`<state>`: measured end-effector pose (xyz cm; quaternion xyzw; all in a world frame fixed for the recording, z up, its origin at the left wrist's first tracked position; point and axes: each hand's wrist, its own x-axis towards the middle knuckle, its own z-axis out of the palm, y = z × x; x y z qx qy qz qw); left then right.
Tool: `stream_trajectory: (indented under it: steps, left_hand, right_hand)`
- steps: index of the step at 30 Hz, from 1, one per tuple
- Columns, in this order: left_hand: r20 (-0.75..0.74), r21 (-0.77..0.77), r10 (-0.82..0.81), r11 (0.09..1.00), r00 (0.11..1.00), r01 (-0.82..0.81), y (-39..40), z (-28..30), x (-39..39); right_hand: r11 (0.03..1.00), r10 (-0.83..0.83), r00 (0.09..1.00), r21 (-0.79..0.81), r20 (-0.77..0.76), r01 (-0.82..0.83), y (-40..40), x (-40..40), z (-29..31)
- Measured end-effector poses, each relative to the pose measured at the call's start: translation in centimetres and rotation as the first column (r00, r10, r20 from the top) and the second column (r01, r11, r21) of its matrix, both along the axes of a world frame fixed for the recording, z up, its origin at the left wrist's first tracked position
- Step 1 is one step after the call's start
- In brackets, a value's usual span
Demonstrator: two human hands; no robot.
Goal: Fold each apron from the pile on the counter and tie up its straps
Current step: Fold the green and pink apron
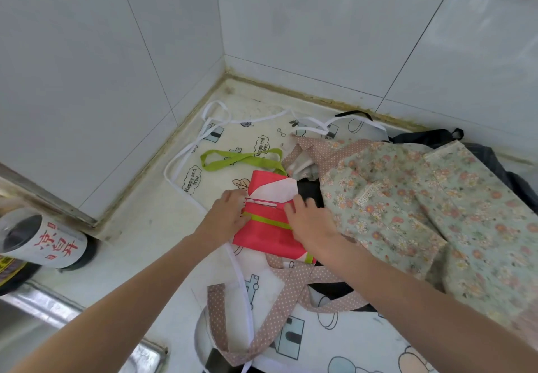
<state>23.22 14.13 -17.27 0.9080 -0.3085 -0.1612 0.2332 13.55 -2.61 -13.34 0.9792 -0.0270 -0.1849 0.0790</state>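
Observation:
A red apron (262, 236), folded into a small packet, lies on the counter with a lime-green strap (269, 220) wrapped across it. My left hand (227, 215) grips the packet's left edge and the strap there. My right hand (308, 221) presses on its right side, fingers on the strap. More green strap (233, 158) loops loose behind the packet. To the right lies a green floral apron (422, 206) with dotted pink straps (279, 294). A white printed apron (256, 145) is spread underneath, its white straps (186, 154) trailing left.
A dark apron (431, 137) lies by the back wall at right. A dark bottle with a white label (43, 238) stands at left, next to a steel sink rim (58, 311). Tiled walls meet in the corner behind the counter (139, 227).

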Motion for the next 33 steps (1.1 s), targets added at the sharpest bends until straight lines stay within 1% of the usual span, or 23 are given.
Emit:
stream_trajectory:
  steps: [2, 3, 4, 6, 9, 10, 11, 12, 13, 14, 15, 16, 17, 19, 20, 21, 22, 24, 26, 28, 30, 31, 33]
  left_hand:
    - [0.136, 0.048, -0.237, 0.971, 0.962, 0.232, -0.5, -0.5, 0.1]
    - [0.120, 0.082, -0.332, 0.943, 0.936, 0.324, -0.8, -0.6, -0.1]
    - [0.063, 0.111, -0.375, 0.924, 0.925, 0.367, -0.9, -0.4, -0.4]
    - [0.008, 0.129, -0.369, 0.922, 0.929, 0.365, -1.2, 0.1, -0.6]
    - [-0.159, 0.242, -0.398, 0.872, 0.904, 0.426, -0.9, 0.0, -0.2]
    - [-0.153, 0.301, -0.435, 0.834, 0.887, 0.461, -0.5, 0.1, -0.1]
    - [-0.091, 0.351, -0.488, 0.800, 0.868, 0.487, -0.1, 0.1, -0.1]
    - [0.041, 0.371, -0.540, 0.790, 0.841, 0.489, 0.3, 0.0, -0.1]
    - [0.181, 0.346, -0.561, 0.805, 0.808, 0.481, 0.6, -0.2, -0.2]
    - [0.263, 0.327, -0.560, 0.818, 0.785, 0.474, 0.6, -0.3, -0.2]
    - [0.230, 0.298, -0.532, 0.836, 0.815, 0.462, 0.4, 0.2, -0.4]
    - [0.110, 0.223, -0.450, 0.880, 0.886, 0.419, 0.0, 1.0, -0.5]
    - [-0.040, 0.149, -0.370, 0.916, 0.928, 0.372, -0.5, 2.0, -0.4]
    - [-0.268, 0.096, -0.246, 0.955, 0.931, 0.280, -1.3, 3.3, 0.0]
    - [-0.325, 0.107, -0.213, 0.960, 0.921, 0.260, -1.5, 3.3, 0.2]
    - [-0.338, 0.122, -0.200, 0.960, 0.920, 0.254, -1.7, 3.3, 0.2]
    - [-0.312, 0.153, -0.200, 0.954, 0.929, 0.256, -1.7, 3.2, 0.2]
    - [-0.227, 0.241, -0.197, 0.938, 0.954, 0.251, -1.7, 2.4, 0.0]
    - [-0.221, 0.277, -0.189, 0.928, 0.957, 0.247, -1.9, 2.0, -0.1]
    - [-0.253, 0.249, -0.188, 0.935, 0.949, 0.252, -2.5, 2.2, -0.1]
    - [-0.270, 0.217, -0.210, 0.938, 0.940, 0.272, -3.1, 2.6, -0.2]
    - [-0.273, 0.205, -0.211, 0.940, 0.939, 0.271, -3.3, 2.7, -0.2]
    - [-0.288, 0.205, -0.185, 0.947, 0.939, 0.249, -3.5, 2.4, -0.2]
  right_hand:
    - [0.993, 0.096, 0.995, 0.064, 0.006, -0.096, 0.8, -0.4, -0.3]
    - [0.987, 0.105, 0.994, 0.124, -0.036, -0.100, 1.0, -0.6, -0.4]
    - [0.980, 0.091, 0.991, 0.187, -0.096, -0.072, 1.2, -0.8, -0.6]
    - [0.968, 0.082, 0.975, 0.251, -0.206, -0.028, 1.2, -1.1, -1.1]
    - [0.993, 0.096, 0.959, 0.096, -0.267, -0.073, 1.9, -1.5, -1.9]
    - [0.996, 0.082, 0.958, 0.059, -0.276, -0.069, 2.1, -1.5, -2.1]
    - [0.998, 0.062, 0.956, 0.042, -0.285, -0.052, 2.4, -1.5, -2.1]
    - [0.998, 0.049, 0.957, 0.042, -0.284, -0.038, 2.6, -1.4, -2.2]
    - [0.998, 0.049, 0.959, 0.060, -0.278, -0.034, 2.5, -1.2, -2.1]
    - [0.995, 0.056, 0.962, 0.099, -0.266, -0.031, 2.2, -0.9, -1.7]
    - [0.985, 0.065, 0.968, 0.172, -0.244, -0.023, 1.6, -0.4, -1.2]
    - [0.961, 0.065, 0.970, 0.278, -0.236, 0.003, 0.8, 0.1, -0.3]
    - [0.923, 0.047, 0.960, 0.381, -0.274, 0.064, -0.1, 0.8, 0.7]
    - [0.834, 0.028, 0.926, 0.519, -0.377, 0.187, -1.8, 2.0, 2.2]
    - [0.811, 0.012, 0.910, 0.537, -0.415, 0.234, -2.5, 2.3, 2.5]
    - [0.801, -0.007, 0.899, 0.536, -0.437, 0.267, -2.9, 2.5, 2.4]
    - [0.811, -0.034, 0.898, 0.513, -0.438, 0.281, -3.2, 2.5, 1.9]
    - [0.860, -0.067, 0.919, 0.445, -0.390, 0.251, -3.4, 2.2, 0.6]
    - [0.887, -0.084, 0.953, 0.413, -0.292, 0.205, -3.2, 2.0, -0.5]
    - [0.873, -0.119, 0.983, 0.457, -0.138, 0.170, -2.8, 2.4, -1.0]
    - [0.839, -0.155, 0.987, 0.532, 0.036, 0.112, -2.1, 3.3, -1.0]
    - [0.818, -0.155, 0.983, 0.571, 0.095, 0.074, -1.6, 3.8, -1.0]
    - [0.810, -0.118, 0.984, 0.586, 0.130, 0.019, -0.4, 5.0, -1.7]
